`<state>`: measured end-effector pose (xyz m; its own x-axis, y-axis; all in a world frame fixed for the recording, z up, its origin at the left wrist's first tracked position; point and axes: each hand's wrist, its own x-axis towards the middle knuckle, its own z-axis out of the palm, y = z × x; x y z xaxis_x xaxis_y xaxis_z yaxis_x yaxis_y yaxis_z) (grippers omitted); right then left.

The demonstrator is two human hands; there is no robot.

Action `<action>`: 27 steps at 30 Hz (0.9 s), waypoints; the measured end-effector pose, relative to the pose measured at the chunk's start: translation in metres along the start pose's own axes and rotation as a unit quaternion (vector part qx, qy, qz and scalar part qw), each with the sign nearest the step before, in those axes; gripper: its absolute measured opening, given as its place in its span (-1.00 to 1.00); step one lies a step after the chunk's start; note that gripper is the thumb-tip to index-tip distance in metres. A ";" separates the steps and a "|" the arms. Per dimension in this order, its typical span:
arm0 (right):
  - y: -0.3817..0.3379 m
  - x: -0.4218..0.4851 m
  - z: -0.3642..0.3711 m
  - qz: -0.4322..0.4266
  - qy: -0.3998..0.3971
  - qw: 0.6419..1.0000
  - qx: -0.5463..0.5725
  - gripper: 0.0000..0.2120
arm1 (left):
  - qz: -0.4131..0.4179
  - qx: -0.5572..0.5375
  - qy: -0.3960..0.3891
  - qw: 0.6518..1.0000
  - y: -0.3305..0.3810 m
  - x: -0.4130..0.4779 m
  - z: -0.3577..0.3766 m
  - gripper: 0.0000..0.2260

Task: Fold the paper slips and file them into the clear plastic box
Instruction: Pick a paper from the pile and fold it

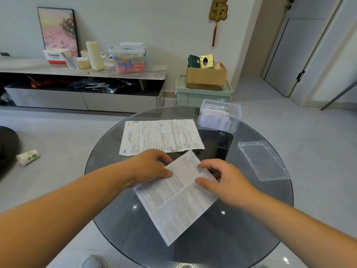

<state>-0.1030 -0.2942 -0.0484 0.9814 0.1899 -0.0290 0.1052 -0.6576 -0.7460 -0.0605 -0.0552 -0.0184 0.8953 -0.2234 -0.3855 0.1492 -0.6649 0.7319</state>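
Observation:
A printed paper slip (pixel 173 202) lies slanted on the round dark glass table (pixel 241 238), just above its surface at the far end. My left hand (pixel 150 165) pinches its upper left edge with thumb on top. My right hand (pixel 222 176) pinches the upper right edge, fingers curled over the paper. A larger unfolded sheet (pixel 160 136) lies flat beyond the hands. The clear plastic box (pixel 220 116) stands at the table's far right, holding several folded slips. Its clear lid (pixel 262 161) lies flat to the right.
A low TV cabinet (pixel 83 74) with containers runs along the back wall. A cardboard box (pixel 205 76) sits on a green bin behind the table. A small roll (pixel 28 156) lies on the floor at left. A door stands at right.

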 end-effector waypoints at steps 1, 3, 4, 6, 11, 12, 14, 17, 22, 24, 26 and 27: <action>-0.003 0.002 -0.003 0.015 0.018 1.000 0.017 -0.70 | -0.007 -0.059 0.002 0.998 -0.002 0.000 -0.003 -0.79; -0.008 0.003 -0.009 0.056 0.031 0.995 0.071 -0.63 | -0.017 -0.183 -0.004 0.983 -0.003 -0.002 -0.007 -0.78; -0.010 0.003 -0.012 0.086 0.031 0.990 0.110 -0.57 | -0.019 -0.234 -0.011 0.972 -0.002 -0.003 -0.008 -0.77; -0.011 0.006 -0.016 0.147 0.036 0.967 0.205 -0.52 | -0.016 -0.301 -0.025 0.953 -0.002 -0.004 -0.007 -0.76; -0.012 0.011 -0.019 0.232 0.048 0.860 0.451 -0.66 | 0.038 -0.373 -0.012 0.927 0.006 -0.007 -0.004 -0.80; -0.016 0.009 -0.021 0.224 0.040 0.846 0.482 -0.74 | 0.056 -0.380 0.005 0.923 0.009 -0.008 -0.004 -0.84; -0.025 0.007 -0.027 0.188 0.021 0.844 0.501 -0.81 | 0.097 -0.370 0.044 0.923 0.016 -0.011 -0.004 -0.93; -0.033 0.007 -0.035 0.102 0.055 0.875 0.469 -0.83 | 0.155 -0.288 0.088 0.941 0.020 -0.014 -0.006 -0.95; -0.030 0.004 -0.041 -0.002 0.101 0.954 0.282 -0.82 | 0.210 -0.177 0.115 0.955 0.018 -0.022 -0.002 -0.82; -0.024 0.002 -0.040 -0.008 0.094 0.972 0.216 -0.80 | 0.208 -0.167 0.113 0.957 0.014 -0.024 0.002 -0.82; -0.018 -0.002 -0.036 0.000 0.081 0.983 0.166 -0.81 | 0.197 -0.139 0.112 0.964 0.009 -0.024 0.006 -0.86; -0.015 -0.004 -0.034 0.007 0.067 0.987 0.149 -0.82 | 0.189 -0.125 0.110 0.968 0.005 -0.024 0.009 -0.89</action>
<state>-0.1029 -0.3101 -0.0141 0.9969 0.0713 0.0324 0.0590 -0.4126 -0.9090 -0.0844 -0.0594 -0.0104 0.9695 -0.2410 0.0454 -0.1342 -0.3666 0.9206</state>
